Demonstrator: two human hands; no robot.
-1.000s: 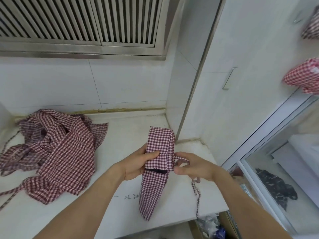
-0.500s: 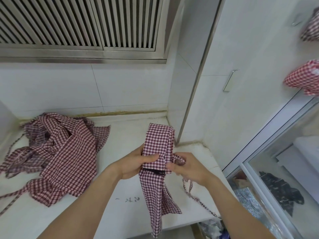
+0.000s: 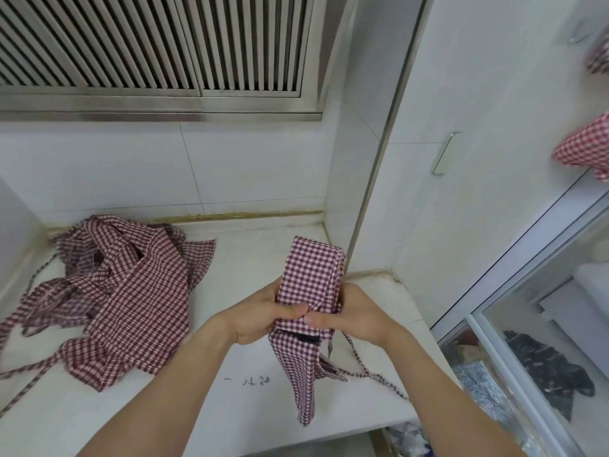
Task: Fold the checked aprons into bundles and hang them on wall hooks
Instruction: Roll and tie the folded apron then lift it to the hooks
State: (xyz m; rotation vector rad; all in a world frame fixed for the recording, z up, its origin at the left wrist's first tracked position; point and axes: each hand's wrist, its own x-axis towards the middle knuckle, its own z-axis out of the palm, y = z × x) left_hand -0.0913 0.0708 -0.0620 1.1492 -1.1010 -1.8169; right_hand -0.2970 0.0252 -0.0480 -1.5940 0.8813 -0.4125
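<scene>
I see two bare forearms, no sleeves, watch or rings; left hand (image 3: 263, 313) and right hand (image 3: 354, 316) ungloved, nails short.

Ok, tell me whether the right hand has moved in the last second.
Yes. Against the marks on the counter, the right hand has shifted left, up to the left hand; both grip the apron.
</scene>
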